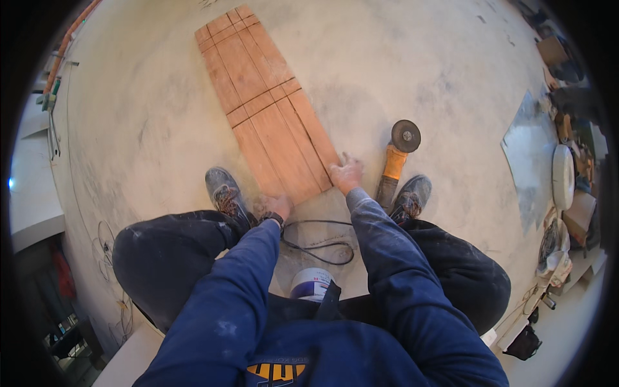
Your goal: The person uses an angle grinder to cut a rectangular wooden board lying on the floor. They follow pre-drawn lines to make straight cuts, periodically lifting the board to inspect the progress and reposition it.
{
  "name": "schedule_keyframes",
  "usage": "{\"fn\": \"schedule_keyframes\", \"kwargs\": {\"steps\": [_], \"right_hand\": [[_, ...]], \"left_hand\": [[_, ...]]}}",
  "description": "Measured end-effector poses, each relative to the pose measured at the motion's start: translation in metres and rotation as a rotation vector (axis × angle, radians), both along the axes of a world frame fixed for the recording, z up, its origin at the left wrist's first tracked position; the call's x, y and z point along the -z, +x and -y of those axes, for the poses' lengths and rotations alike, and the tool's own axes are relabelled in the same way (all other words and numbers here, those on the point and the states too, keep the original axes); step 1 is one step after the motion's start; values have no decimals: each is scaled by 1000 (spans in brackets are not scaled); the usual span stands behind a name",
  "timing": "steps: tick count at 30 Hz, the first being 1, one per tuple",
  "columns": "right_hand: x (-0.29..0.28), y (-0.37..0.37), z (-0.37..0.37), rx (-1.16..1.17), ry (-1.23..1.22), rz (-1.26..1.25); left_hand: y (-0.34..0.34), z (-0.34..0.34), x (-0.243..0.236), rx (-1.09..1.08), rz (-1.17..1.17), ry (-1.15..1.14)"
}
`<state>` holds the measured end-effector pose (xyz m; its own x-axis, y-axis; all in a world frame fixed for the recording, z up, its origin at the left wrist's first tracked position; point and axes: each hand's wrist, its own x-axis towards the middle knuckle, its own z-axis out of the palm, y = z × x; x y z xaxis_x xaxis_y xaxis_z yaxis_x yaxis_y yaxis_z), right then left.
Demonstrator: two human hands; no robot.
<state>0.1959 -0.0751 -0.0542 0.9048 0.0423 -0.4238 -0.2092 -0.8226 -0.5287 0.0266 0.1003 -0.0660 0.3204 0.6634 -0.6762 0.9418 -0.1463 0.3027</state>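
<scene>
A long reddish-brown panel, wood-like in colour, lies on the dusty floor with its near end toward me. Dark straight lines run along and across it; I cannot tell if it is wood or tile. My left hand, with a dark band on the wrist, grips its near left corner. At the near right corner, my dusty right hand has its fingers around the edge. An orange angle grinder rests on the floor right of the panel, its dark round disc pointing away from me, beside my right shoe.
A black cable loops on the floor between my legs, near a white and purple bucket. At far right are a glossy pale sheet, a white round object and cluttered boxes. An orange hose runs at upper left.
</scene>
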Motion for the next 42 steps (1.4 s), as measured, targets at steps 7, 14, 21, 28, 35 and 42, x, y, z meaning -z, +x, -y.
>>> {"fn": "schedule_keyframes", "kwargs": {"steps": [7, 14, 21, 28, 35, 42], "right_hand": [[-50, 0, 89, 460, -311, 227], [4, 24, 142, 279, -99, -137], [-7, 40, 127, 727, 539, -300], [-77, -27, 90, 575, 884, -291], [-218, -34, 36, 239, 1157, -99], [-306, -29, 37, 17, 1455, -46]], "left_hand": [[7, 11, 32, -214, 75, 115], [8, 18, -14, 63, 97, -160], [27, 97, -86, 544, 181, -457], [52, 100, -143, 941, 199, -647], [62, 113, -226, 468, 678, -480], [61, 104, -327, 148, 1003, -706]]}}
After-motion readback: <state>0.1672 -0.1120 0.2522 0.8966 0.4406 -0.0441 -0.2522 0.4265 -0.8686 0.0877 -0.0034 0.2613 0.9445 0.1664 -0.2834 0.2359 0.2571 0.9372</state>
